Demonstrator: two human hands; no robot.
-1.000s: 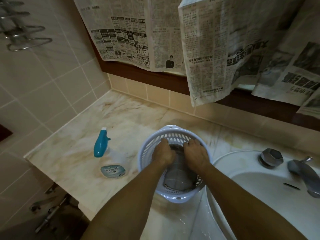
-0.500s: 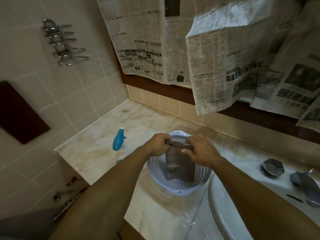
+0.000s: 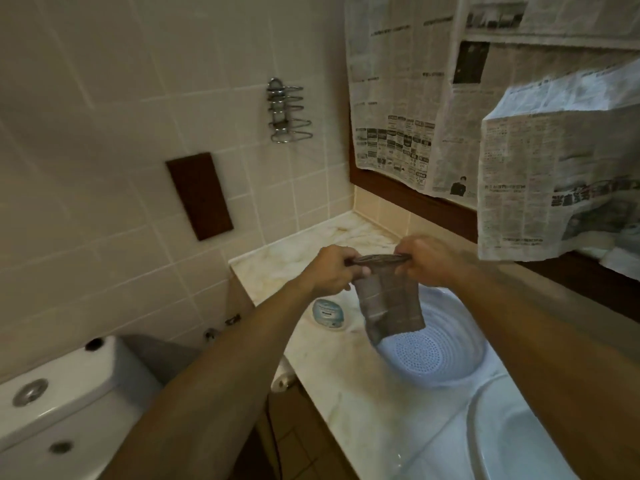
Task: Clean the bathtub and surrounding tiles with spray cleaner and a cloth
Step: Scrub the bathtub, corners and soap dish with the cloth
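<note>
A grey cloth [image 3: 389, 303] hangs stretched between both hands above a pale blue perforated basket [image 3: 446, 362] on the marble counter [image 3: 332, 382]. My left hand [image 3: 332, 270] grips the cloth's upper left corner and my right hand [image 3: 427, 259] grips its upper right corner. The cloth's lower edge dangles just over the basket's rim. The spray bottle [image 3: 329, 313] stands on the counter left of the basket; only its labelled base shows below my left wrist, its blue head hidden.
A white sink basin [image 3: 519, 441] lies at the lower right. A toilet tank [image 3: 55, 396] is at the lower left. The tiled wall carries a metal rack [image 3: 287, 116] and a dark panel [image 3: 199, 195]. Newspaper sheets [image 3: 554, 181] hang over the mirror frame.
Both hands lifted the cloth up out of the basket and hold it spread higher. The view swung left and up, bringing the toilet tank into sight.
</note>
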